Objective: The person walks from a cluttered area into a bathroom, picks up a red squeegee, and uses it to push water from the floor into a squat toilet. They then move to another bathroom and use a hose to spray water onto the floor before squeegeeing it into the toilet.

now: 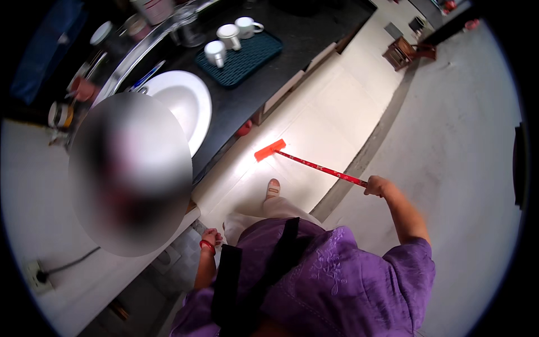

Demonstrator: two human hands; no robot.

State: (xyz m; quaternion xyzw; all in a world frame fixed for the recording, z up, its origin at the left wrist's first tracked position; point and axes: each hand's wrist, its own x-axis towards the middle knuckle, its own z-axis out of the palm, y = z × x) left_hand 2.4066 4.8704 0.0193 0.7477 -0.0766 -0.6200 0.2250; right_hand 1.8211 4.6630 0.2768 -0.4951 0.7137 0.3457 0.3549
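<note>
Right hand grips red pole; orange tool head on floor, farther left. Left hand, near left, hangs loosely uncurled.

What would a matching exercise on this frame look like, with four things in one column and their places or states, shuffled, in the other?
Column one
1. Right hand
2. Left hand
3. Orange-red tool head
4. White cups

Column two
A. Standing on the dark green tray
B. At the far end of the handle
C. Closed around the red handle
D. Red bangle at its wrist

Right pairs: 1-C, 2-D, 3-B, 4-A.
</note>
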